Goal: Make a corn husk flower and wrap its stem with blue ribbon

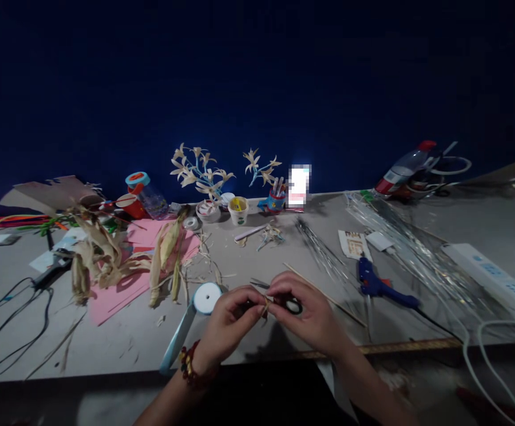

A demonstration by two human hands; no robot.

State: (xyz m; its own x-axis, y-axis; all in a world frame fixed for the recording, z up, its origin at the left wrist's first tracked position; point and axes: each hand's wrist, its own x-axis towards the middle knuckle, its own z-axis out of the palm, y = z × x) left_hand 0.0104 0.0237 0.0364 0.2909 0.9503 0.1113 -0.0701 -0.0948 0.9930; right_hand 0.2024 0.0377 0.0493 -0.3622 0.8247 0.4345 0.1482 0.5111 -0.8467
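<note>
Near the table's front edge, my left hand (pixel 238 316) and my right hand (pixel 302 307) meet at the fingertips. Both pinch a small pale strip (pixel 266 305), which looks like dried husk; its far part is hidden by my fingers. A beaded bracelet (pixel 189 365) circles my left wrist. Scissors (pixel 260 284) lie behind my hands, partly covered by them. Just left of my left hand is a roll of light blue ribbon (pixel 207 297), its loose end reaching the table edge.
Dried husks (pixel 102 254) lie on pink paper (pixel 119 296) at left. Husk flowers (pixel 199 171) stand at the back beside a cup (pixel 238 211). To the right are thin wires (pixel 324 251), a blue glue gun (pixel 382 287) and a power strip (pixel 492 281).
</note>
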